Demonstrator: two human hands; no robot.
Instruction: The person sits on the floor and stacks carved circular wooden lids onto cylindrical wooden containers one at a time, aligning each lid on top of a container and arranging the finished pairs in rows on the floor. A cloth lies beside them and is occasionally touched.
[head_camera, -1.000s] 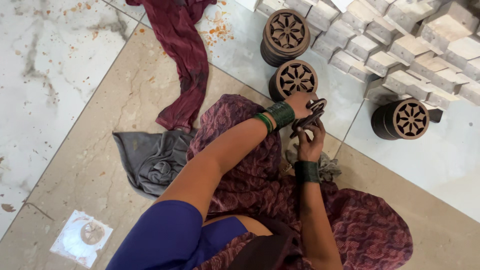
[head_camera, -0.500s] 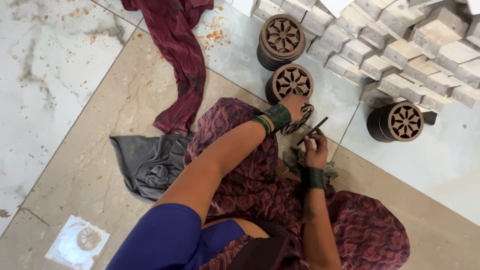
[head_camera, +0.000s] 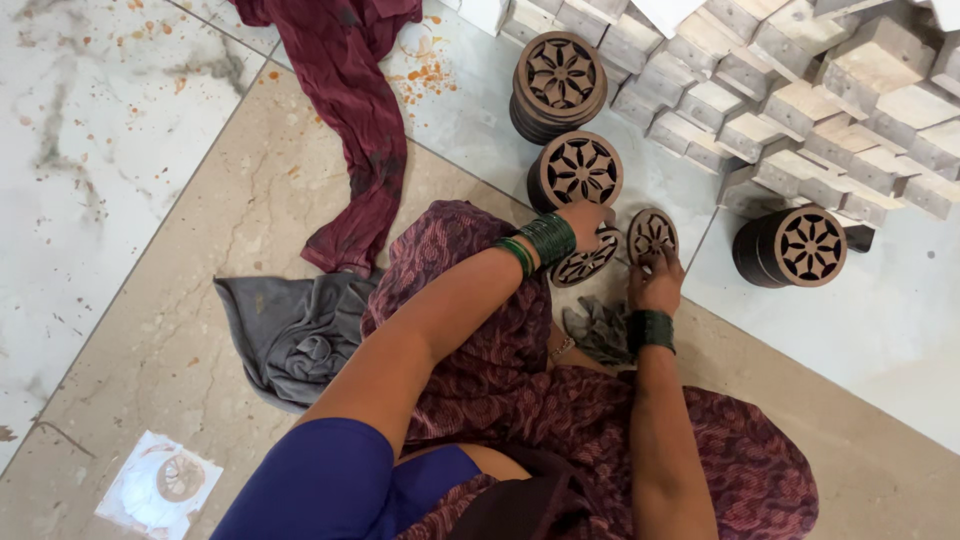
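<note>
My left hand (head_camera: 585, 220) reaches forward and grips a round brown wooden disc (head_camera: 585, 266) with a cut-out flower pattern, held low over my lap. My right hand (head_camera: 656, 284) holds a second disc of the same kind (head_camera: 652, 236) upright by its lower edge, face towards me. The two discs are side by side, almost touching. Just beyond my left hand stands a stack of such discs (head_camera: 576, 170), with a taller stack (head_camera: 560, 78) behind it. Green bangles are on both wrists.
A third stack of discs (head_camera: 798, 246) lies on its side at the right. Rows of pale wooden blocks (head_camera: 800, 80) fill the top right. A maroon cloth (head_camera: 355, 120), a grey cloth (head_camera: 290, 330) and a plastic packet (head_camera: 160, 486) lie on the tiled floor at the left.
The hands, close together on a disc a second ago, have drawn apart. Each now holds its own disc, and the right one shows its patterned face.
</note>
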